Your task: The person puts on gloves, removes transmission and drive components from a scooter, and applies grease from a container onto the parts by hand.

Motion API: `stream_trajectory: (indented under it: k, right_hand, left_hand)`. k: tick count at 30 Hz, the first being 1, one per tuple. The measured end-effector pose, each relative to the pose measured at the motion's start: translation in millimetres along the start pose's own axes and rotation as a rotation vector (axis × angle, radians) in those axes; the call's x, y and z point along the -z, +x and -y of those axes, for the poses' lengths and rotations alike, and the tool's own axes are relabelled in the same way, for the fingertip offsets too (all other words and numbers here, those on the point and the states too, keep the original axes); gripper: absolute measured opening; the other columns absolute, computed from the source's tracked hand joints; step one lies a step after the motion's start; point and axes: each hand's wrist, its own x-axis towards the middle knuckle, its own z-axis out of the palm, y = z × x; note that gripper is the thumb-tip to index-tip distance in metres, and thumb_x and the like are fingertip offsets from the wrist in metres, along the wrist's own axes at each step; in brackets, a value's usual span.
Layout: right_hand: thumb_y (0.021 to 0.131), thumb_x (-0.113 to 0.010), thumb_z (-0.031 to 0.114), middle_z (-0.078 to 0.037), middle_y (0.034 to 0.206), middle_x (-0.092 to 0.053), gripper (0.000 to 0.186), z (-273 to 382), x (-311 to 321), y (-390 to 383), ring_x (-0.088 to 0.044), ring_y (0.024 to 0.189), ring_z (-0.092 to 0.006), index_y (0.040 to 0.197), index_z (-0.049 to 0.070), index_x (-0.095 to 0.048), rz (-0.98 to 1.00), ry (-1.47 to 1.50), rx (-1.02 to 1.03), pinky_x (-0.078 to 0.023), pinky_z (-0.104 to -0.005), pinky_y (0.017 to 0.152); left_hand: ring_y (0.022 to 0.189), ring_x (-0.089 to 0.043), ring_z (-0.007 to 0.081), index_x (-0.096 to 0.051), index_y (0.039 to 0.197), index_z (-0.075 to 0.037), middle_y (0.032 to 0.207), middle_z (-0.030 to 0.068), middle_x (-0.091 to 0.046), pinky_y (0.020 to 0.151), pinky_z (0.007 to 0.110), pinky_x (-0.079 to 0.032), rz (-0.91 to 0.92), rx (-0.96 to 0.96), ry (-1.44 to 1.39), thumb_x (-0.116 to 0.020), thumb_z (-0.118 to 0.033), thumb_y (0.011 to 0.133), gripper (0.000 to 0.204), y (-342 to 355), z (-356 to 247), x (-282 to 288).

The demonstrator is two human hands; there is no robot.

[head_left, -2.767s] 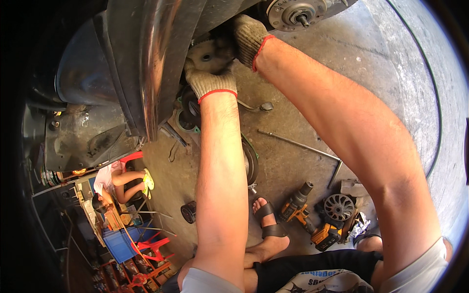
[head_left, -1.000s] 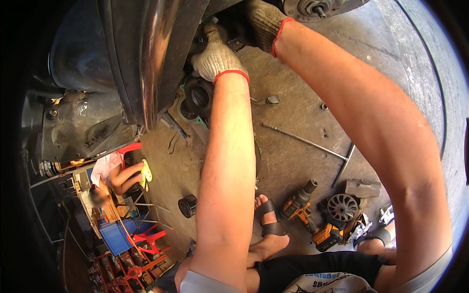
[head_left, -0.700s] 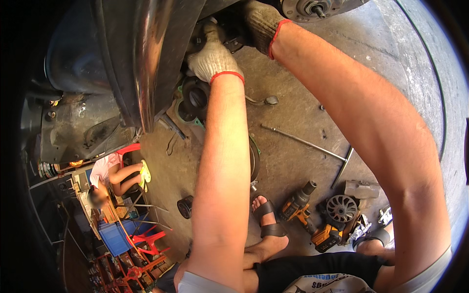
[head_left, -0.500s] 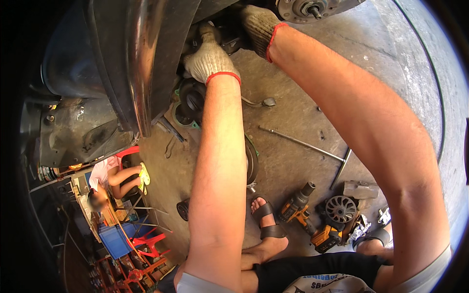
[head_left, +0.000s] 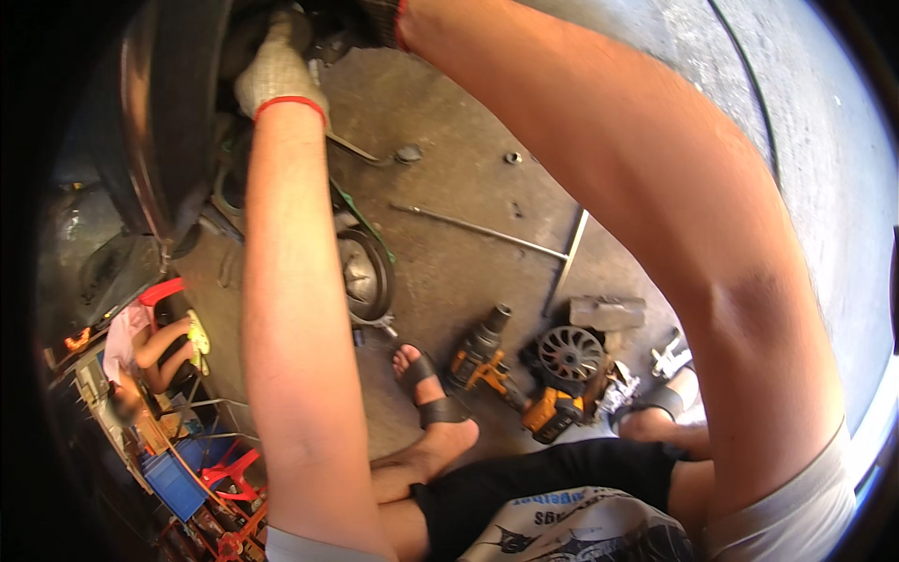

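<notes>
My left hand (head_left: 281, 70), in a knitted glove with a red cuff, reaches up among dark vehicle parts beside the black body panel (head_left: 164, 112). Its fingers look curled on a part hidden in shadow. My right hand (head_left: 386, 21), also gloved, is at the upper edge beside the left; only its cuff and a dark sliver show. Below them on the floor lie round housings with green gaskets, a black-rimmed round part (head_left: 367, 272), a curved metal rod (head_left: 403, 153) and a small socket (head_left: 512, 158).
A long T-handle wrench (head_left: 487, 229), an orange-black drill (head_left: 482, 356), a finned fan (head_left: 569, 352) and a grey metal block (head_left: 607, 312) lie near my sandalled feet (head_left: 431, 403). At lower left a person (head_left: 159, 347) sits beside red stools and a blue bin (head_left: 173, 473).
The view has shifted, sliding everything left and up in the picture, so the hub disc has left the frame. My right hand has mostly slipped out at the top; my left stays among the parts.
</notes>
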Motion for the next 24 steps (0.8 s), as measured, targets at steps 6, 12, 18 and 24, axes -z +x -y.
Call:
stream_trajectory:
  k: [6,12,18,24]
  right_hand:
    - [0.101,-0.041,0.016,-0.002,0.137,-0.057,0.041,12,10,-2,-0.055,0.121,-0.0155,0.141,0.014,-0.051,0.085,0.576,-0.108,-0.045,-0.028,0.1]
    - [0.1,-0.045,0.017,-0.003,0.132,-0.06,0.039,17,15,-10,-0.057,0.116,-0.0162,0.137,0.013,-0.053,0.111,0.874,-0.197,-0.047,-0.0287,0.096]
    - [0.099,-0.048,0.018,-0.004,0.126,-0.063,0.037,22,19,-11,-0.059,0.111,-0.0168,0.134,0.011,-0.055,0.129,1.133,-0.28,-0.049,-0.0295,0.093]
    - [0.098,-0.052,0.019,-0.005,0.121,-0.066,0.035,23,23,-6,-0.062,0.106,-0.0175,0.131,0.01,-0.057,0.1,1.346,-0.366,-0.05,-0.0302,0.089]
  left_hand:
    - [0.077,-0.057,0.0207,-0.064,0.098,0.006,0.088,0.0135,-0.065,0.075,0.036,-0.049,0.46,-0.38,0.503,-0.065,-0.023,0.09,0.03,-88,85,47]
    - [0.127,-0.044,0.0386,-0.045,0.134,0.0,0.133,0.0256,-0.045,0.109,0.046,-0.038,1.475,-0.364,1.295,-0.075,-0.035,0.08,0.071,-273,141,149]
    - [0.14,-0.034,0.0421,-0.025,0.149,0.008,0.152,0.0292,-0.029,0.114,0.049,-0.033,1.572,-0.313,1.256,-0.086,-0.036,0.069,0.109,-325,153,203]
    - [0.139,-0.033,0.0452,-0.022,0.148,0.011,0.151,0.0338,-0.028,0.112,0.049,-0.035,1.494,-0.527,1.337,-0.083,-0.031,0.072,0.106,-337,193,215]
